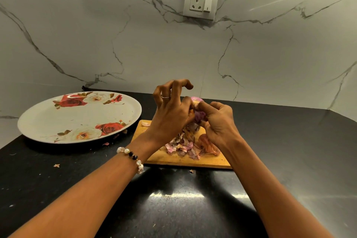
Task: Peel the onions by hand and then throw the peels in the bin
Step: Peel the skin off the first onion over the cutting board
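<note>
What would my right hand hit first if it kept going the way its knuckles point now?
The right hand points leftward at the onion it already pinches; just beyond sits the left hand. Past that, probably the flowered plate, though depth is unclear.

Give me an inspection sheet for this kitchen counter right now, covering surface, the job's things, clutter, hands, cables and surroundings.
Surface: black counter, glossy, with a light glare near the front.
Job's things: onion held above the wooden cutting board; pile of onion peels on the board. No bin seen.
Clutter: stray peel flakes on the counter; floral plate left of the board, no onions on it.
Hands: left hand and right hand both grip the onion.
Cables: nothing seen.
Surroundings: marble-pattern wall with a socket and switch, nothing plugged in.
</note>
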